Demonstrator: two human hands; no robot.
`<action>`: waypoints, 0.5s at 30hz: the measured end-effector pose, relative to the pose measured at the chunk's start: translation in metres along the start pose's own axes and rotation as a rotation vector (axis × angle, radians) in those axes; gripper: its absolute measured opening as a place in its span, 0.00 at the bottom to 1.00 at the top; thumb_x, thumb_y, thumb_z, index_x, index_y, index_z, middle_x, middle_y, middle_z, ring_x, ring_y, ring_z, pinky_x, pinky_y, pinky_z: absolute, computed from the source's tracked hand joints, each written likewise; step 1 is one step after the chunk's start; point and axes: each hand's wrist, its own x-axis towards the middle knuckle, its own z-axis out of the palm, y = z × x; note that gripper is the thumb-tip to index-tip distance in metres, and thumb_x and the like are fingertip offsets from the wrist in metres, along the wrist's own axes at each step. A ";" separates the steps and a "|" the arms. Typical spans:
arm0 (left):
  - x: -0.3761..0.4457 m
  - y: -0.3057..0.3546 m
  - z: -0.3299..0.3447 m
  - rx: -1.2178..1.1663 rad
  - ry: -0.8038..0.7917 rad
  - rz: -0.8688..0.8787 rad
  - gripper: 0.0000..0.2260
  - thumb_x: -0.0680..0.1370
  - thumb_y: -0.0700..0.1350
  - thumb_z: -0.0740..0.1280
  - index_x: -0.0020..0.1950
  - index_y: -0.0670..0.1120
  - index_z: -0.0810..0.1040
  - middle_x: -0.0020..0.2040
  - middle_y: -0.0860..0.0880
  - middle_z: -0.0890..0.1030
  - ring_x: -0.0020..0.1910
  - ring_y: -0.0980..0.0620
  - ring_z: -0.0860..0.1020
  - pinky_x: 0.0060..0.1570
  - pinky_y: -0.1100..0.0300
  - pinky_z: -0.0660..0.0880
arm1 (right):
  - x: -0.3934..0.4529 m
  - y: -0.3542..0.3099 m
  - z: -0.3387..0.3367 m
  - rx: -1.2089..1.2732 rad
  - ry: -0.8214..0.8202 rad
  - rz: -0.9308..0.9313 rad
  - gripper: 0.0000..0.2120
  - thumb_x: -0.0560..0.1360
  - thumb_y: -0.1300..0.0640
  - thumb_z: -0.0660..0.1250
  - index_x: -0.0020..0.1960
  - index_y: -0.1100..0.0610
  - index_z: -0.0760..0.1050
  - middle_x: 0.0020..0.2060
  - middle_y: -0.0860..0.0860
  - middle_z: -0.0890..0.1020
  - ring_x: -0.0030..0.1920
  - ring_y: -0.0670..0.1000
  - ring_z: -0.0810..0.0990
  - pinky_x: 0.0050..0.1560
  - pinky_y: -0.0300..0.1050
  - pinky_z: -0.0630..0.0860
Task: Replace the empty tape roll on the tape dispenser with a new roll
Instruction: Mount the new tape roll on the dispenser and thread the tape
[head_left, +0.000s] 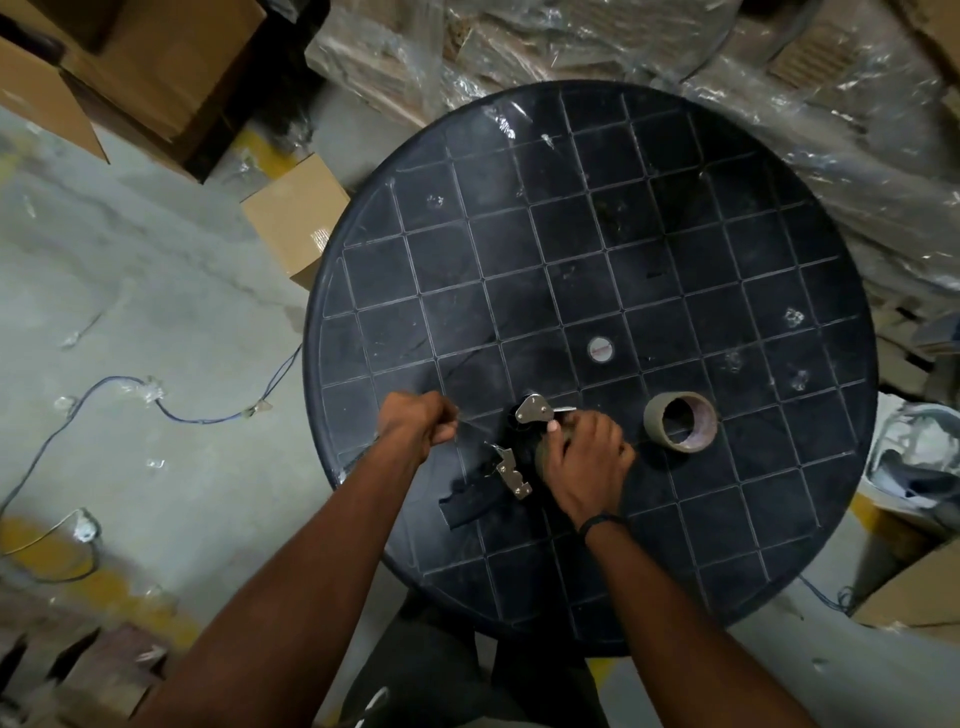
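on the round table (675, 218), right hand (587, 462) grips tape dispenser (519, 452).

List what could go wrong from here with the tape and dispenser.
1. The left hand is pulling clear tape sideways; it could stick to itself or tear.
2. The right hand sits close to the dispenser and its metal parts, which may nick fingers.
3. The loose roll stands nearby and could get knocked.

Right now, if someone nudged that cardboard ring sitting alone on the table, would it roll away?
Probably not: the empty tape core seems to rest flat on one open end on the round table, so it would likely slide. It looks thin-walled and hollow, so likely very light and easily crushed.
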 end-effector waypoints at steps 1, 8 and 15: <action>0.000 0.003 0.000 0.003 -0.017 0.002 0.02 0.72 0.29 0.71 0.40 0.33 0.80 0.36 0.36 0.82 0.33 0.43 0.78 0.38 0.51 0.79 | -0.005 -0.007 -0.006 0.069 0.047 0.062 0.14 0.77 0.43 0.61 0.57 0.51 0.69 0.58 0.50 0.75 0.61 0.54 0.73 0.61 0.59 0.69; 0.006 0.012 -0.001 0.080 -0.069 0.003 0.02 0.74 0.29 0.71 0.44 0.33 0.80 0.36 0.36 0.82 0.26 0.47 0.78 0.26 0.58 0.80 | -0.028 -0.073 -0.009 0.029 -0.203 0.017 0.48 0.67 0.34 0.71 0.78 0.51 0.55 0.80 0.57 0.54 0.79 0.62 0.53 0.68 0.70 0.66; 0.012 0.022 0.004 0.128 -0.081 0.017 0.02 0.74 0.31 0.72 0.45 0.35 0.83 0.39 0.38 0.84 0.30 0.47 0.81 0.31 0.56 0.83 | -0.020 -0.077 0.003 -0.033 -0.201 0.013 0.39 0.65 0.45 0.71 0.74 0.49 0.62 0.75 0.53 0.62 0.77 0.64 0.55 0.63 0.69 0.73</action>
